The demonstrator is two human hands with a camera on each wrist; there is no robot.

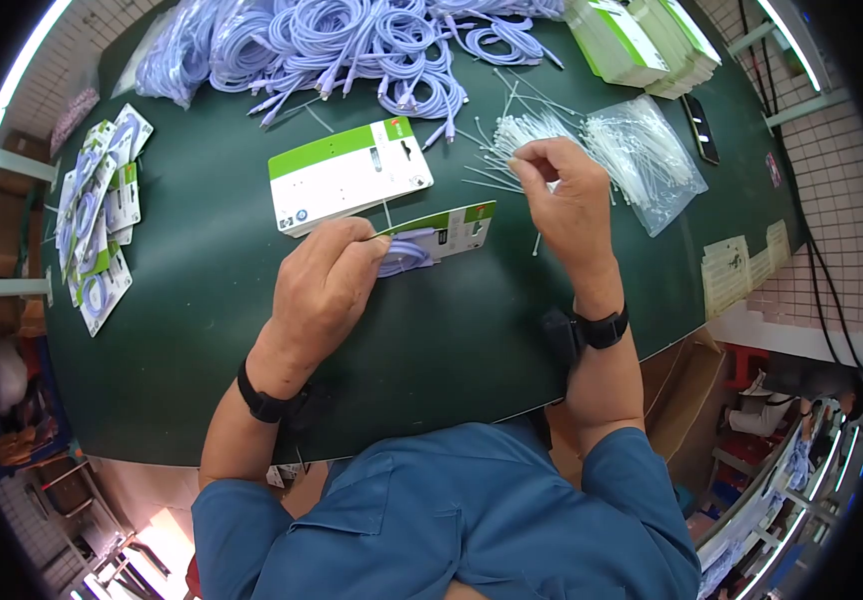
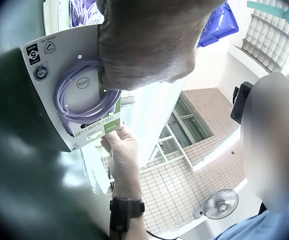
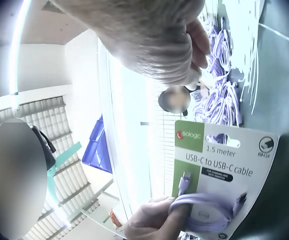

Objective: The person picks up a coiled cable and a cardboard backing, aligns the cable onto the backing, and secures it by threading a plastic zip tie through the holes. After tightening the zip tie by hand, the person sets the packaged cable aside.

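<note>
My left hand grips the edge of a white and green cardboard card, thumb on top. The card stands tilted above the table, and a coiled lilac USB-C cable lies against its front. Printed text and both cable plugs show in the right wrist view on this card. My right hand is at the near side of a pile of white cable ties, thumb and forefinger brought together. I cannot tell whether a tie is between these fingertips.
A stack of flat cards lies just beyond my left hand. Finished-looking carded cables are heaped at left. Loose lilac cables cover the back. A bag of ties, a phone and more card stacks are at right.
</note>
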